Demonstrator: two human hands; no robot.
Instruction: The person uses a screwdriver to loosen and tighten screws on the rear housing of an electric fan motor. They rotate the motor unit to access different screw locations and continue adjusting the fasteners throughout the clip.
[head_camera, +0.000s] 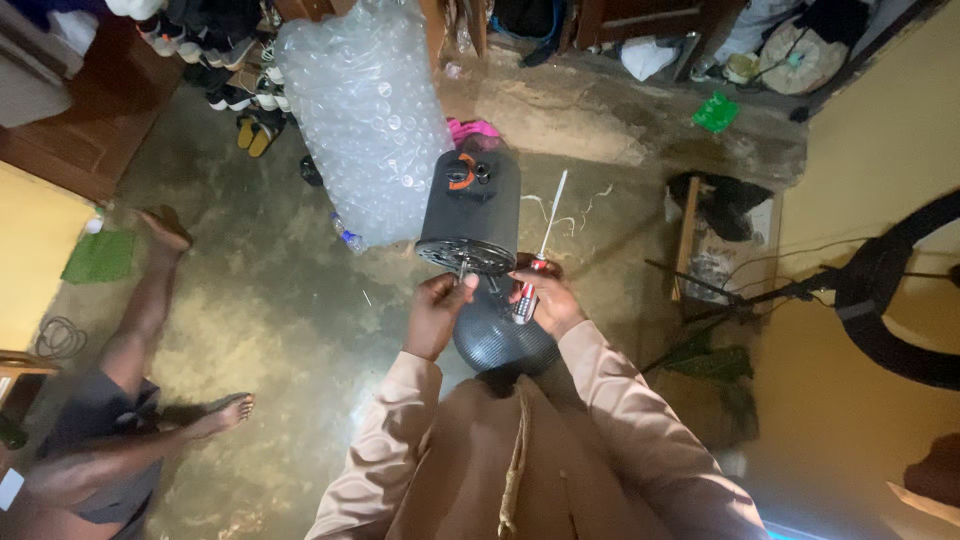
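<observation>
Rough concrete floor (300, 330) fills the frame, sandals (258, 130) and a big bag of clear bottles (365, 110) at upper centre, another person's bare legs (150, 330) sprawled at the left. Centre frame, a dark fan motor housing (470, 215) stands tilted over a black domed cover (500, 340). The left hand (438, 310) is closed, fingertips pinching the small metal shaft (463, 268) at the housing's lower rim. The right hand (545, 298) is wrapped shut around a small spray can (527, 295), its thin white straw (553, 215) pointing up and away. Good practice, I'd judge: keep that shaft pinched steady, bring the straw's tip right to the shaft base, and use short bursts so nothing drips onto the cover.
</observation>
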